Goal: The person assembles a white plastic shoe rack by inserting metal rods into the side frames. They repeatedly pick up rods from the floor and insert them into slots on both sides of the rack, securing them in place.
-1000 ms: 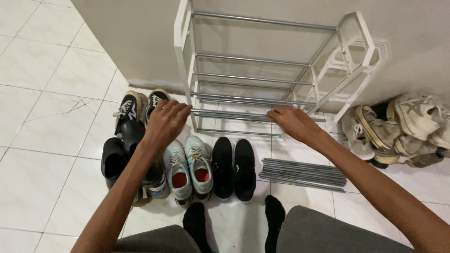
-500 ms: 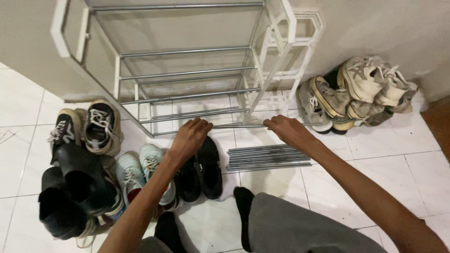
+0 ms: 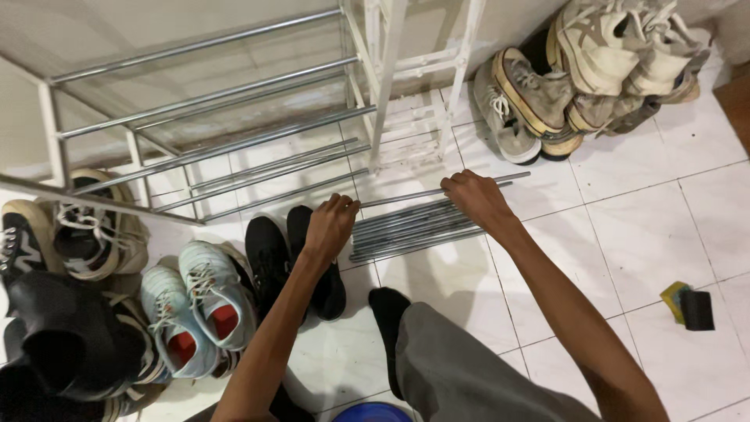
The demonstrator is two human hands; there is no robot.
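Note:
My left hand (image 3: 330, 224) and my right hand (image 3: 475, 197) each grip one end of a thin metal rod (image 3: 406, 195), held level just above a bundle of loose metal rods (image 3: 414, 233) lying on the white tiled floor. The rod's far end sticks out past my right hand. A white shoe rack frame (image 3: 384, 86) with chrome rails stands against the wall, beyond the hands. A pair of black shoes (image 3: 273, 254) lies right under my left wrist.
Light blue sneakers (image 3: 195, 301), black boots (image 3: 70, 336) and dark sneakers (image 3: 94, 234) crowd the floor at left. A heap of beige sneakers (image 3: 578, 70) sits at the upper right. A small yellow and black object (image 3: 689, 306) lies at right. My grey-trousered leg (image 3: 469, 375) is below.
Both hands have drawn the rod away from the rack and down toward the bundle on the floor. The view has swung right, so the rack now sits at upper left.

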